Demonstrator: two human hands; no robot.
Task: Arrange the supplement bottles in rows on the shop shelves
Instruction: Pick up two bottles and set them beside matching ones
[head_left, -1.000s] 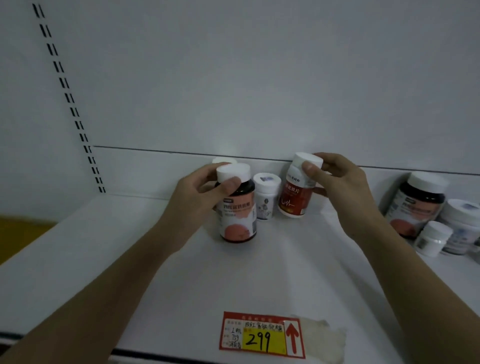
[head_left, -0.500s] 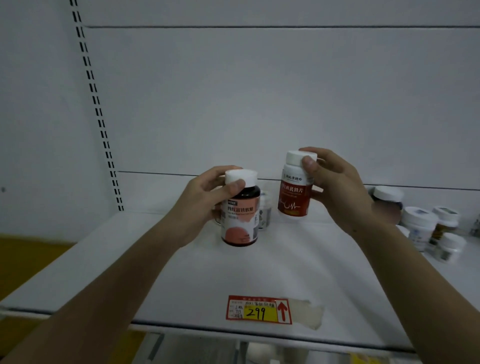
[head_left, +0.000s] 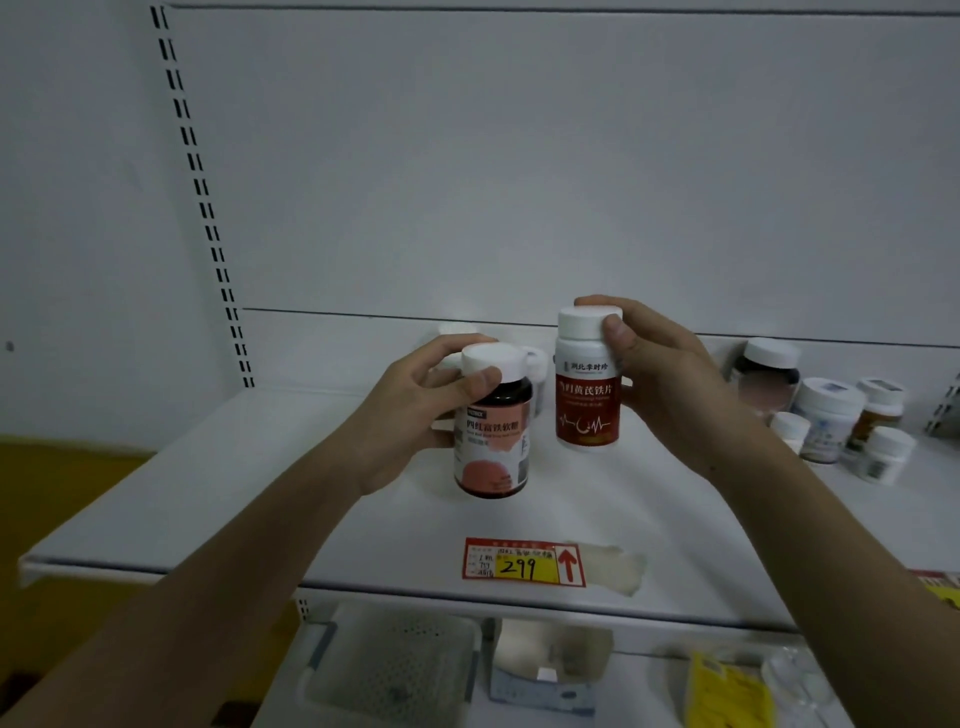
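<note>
White metal shop shelf (head_left: 218, 499) with plain white back panel and slotted upright at left; left hand (head_left: 410, 415) grips dark brown bottle with white cap and pink-and-white label (head_left: 493, 431), thumb on the cap edge, fingers curled behind, held above shelf middle; right hand (head_left: 670, 379) grips white bottle with red label and white cap (head_left: 588, 384), thumb on cap, just right of the dark one, bottles near but apart; cluster of white-capped bottles (head_left: 831, 410) stands by back right edge, upright, unsorted; more white caps partly hidden behind left hand; red-and-yellow price tag reading 299 (head_left: 524, 564) taped at front edge.
</note>
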